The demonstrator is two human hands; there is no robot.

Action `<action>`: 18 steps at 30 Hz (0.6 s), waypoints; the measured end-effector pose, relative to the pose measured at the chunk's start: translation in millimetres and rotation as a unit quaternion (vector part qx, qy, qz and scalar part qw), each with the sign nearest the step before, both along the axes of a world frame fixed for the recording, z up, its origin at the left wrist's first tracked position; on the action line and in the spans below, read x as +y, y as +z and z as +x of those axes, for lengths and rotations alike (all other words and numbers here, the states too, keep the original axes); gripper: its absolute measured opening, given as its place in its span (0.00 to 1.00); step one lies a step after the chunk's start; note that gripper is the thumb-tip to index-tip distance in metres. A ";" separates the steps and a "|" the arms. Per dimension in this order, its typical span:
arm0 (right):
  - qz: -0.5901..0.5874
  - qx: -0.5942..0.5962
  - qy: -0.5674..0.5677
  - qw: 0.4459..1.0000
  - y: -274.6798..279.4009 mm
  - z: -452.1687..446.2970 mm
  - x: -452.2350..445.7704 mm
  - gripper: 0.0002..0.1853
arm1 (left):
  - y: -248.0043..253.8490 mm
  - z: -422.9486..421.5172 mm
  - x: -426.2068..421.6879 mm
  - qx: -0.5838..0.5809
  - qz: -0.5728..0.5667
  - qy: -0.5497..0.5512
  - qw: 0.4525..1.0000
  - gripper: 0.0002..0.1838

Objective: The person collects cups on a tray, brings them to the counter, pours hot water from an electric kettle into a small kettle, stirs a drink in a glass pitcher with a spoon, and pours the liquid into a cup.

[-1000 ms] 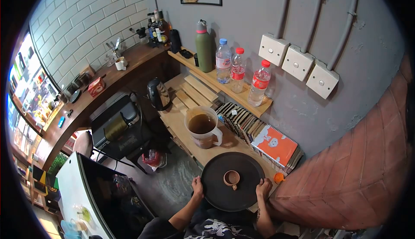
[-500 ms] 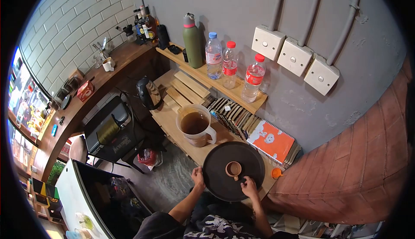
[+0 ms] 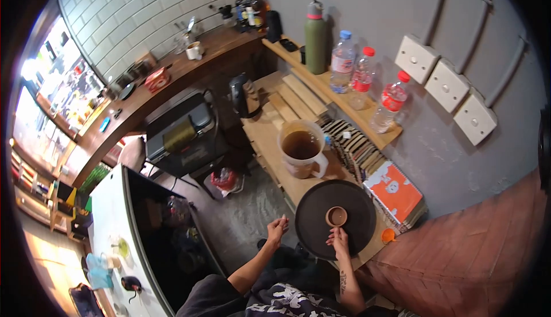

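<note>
A round dark brown tray [image 3: 310, 208] lies on the wooden table. On it stands a small brown cup [image 3: 336, 216] with brown liquid inside. My right hand [image 3: 338, 241] is over the tray's near side, fingers closed at the cup's handle, which they mostly cover. Just left of the tray's rim, my left hand [image 3: 277, 230] is in the air, its fingers loosely curled and apart, with nothing visible in them. A large translucent pitcher [image 3: 299, 150] of brown liquid stands behind the tray, its handle towards the right.
Several stacked books [image 3: 356, 145] and an orange-covered notebook [image 3: 395, 188] lie along the wall. An orange scoop-like item [image 3: 388, 235] sits right of the tray. Bottles, among them a green flask [image 3: 315, 41], line a narrow shelf [image 3: 367, 123]. A kettle [image 3: 245, 96] stands farther back.
My left hand has come away from the tray's rim. My right hand has closed at the cup's handle. The camera view has turned left, so everything appears shifted right.
</note>
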State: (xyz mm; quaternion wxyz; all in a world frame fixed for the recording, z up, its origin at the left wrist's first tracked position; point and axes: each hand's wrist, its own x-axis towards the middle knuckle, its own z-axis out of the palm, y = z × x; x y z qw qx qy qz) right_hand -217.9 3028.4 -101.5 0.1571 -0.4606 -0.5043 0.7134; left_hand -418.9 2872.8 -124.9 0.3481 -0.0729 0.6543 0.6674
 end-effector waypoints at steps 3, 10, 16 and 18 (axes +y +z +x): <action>-0.030 0.037 -0.038 0.998 -2.1 -1.1 -2.1 0.15 | 2.2 -0.5 -37.5 -0.101 0.046 -0.022 0.994 0.19; -0.052 0.046 -0.091 0.993 -1.8 -27.4 -26.0 0.14 | 24.6 1.4 -116.3 -0.133 0.066 0.009 0.989 0.13; -0.042 0.033 -0.033 0.998 16.9 -88.5 -90.0 0.15 | 67.0 10.0 -205.6 0.023 0.049 -0.071 0.996 0.13; -0.009 0.057 0.037 0.998 39.4 -114.5 -126.7 0.15 | 77.3 13.6 -249.4 0.059 0.065 -0.060 0.994 0.14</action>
